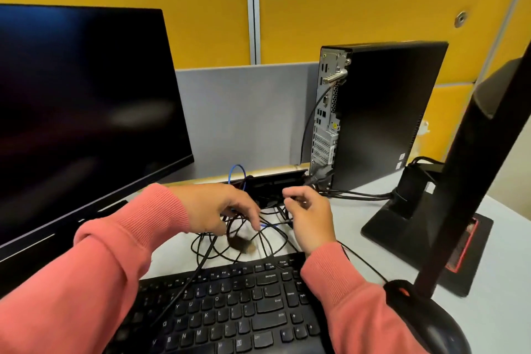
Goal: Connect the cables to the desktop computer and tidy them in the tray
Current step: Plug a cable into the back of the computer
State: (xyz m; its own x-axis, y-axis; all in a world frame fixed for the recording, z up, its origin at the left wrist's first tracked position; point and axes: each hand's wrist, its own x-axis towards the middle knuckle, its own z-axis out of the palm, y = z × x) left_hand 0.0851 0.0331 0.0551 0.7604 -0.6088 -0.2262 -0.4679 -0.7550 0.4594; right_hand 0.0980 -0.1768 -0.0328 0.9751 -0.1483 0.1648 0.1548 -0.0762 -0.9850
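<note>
Your left hand (pixel 221 207) reaches with loose fingers into the cables (pixel 244 241) piled on the worktop (pixel 359 238) behind the keyboard (pixel 230 304); your right hand (pixel 309 213) pinches one lead. You're probably still sorting: free a plug, then carry it right to the computer (pixel 373 112), beyond the tray (pixel 275 178).

There are two monitors, one on the left (pixel 80 112) and one on the right edge (pixel 471 169), one desktop computer (pixel 382 112), one keyboard (pixel 230 307), one mouse (pixel 431 322), one blue cable (pixel 237 172) and several black cables (pixel 218 250), too tangled to count. Two hands show, left (pixel 218 210) and right (pixel 310 215)
</note>
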